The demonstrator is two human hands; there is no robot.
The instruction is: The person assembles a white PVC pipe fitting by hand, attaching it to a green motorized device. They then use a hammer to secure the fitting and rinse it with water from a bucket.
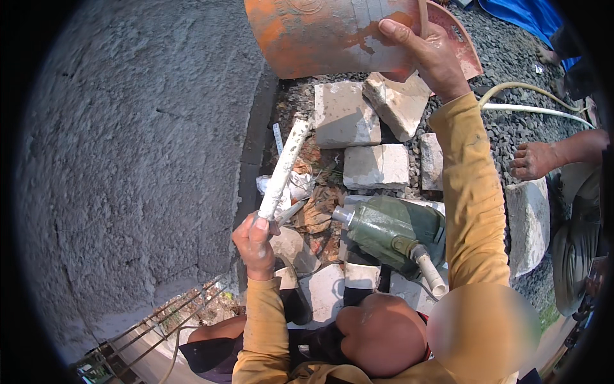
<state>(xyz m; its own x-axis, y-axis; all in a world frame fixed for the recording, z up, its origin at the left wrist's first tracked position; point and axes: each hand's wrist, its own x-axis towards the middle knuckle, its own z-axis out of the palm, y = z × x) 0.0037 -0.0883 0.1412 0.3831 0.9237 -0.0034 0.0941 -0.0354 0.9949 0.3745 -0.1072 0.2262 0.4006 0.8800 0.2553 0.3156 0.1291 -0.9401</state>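
Observation:
My left hand (pixel 256 246) is wrapped around the lower end of a white plastic pipe (pixel 288 160), which is spotted with grey cement. The pipe slants up and away, close to the edge of a rough grey wall (pixel 141 147). At the top of the view my right hand (pixel 435 57) grips an orange bucket (pixel 332 41) crusted with dried cement. The bucket is tilted, my thumb lies on its side, and the other fingers are partly hidden. Between my arms rests a green pump (pixel 396 233) with a short pipe stub (pixel 428 272).
Pale stone blocks (pixel 345 115) lie ahead and around my feet. Grey gravel (pixel 511 64) spreads to the right, crossed by a pale hose (pixel 537 110). Another person's bare limb (pixel 537 159) is above a block at the right. Metal bars (pixel 166 313) stick out at lower left.

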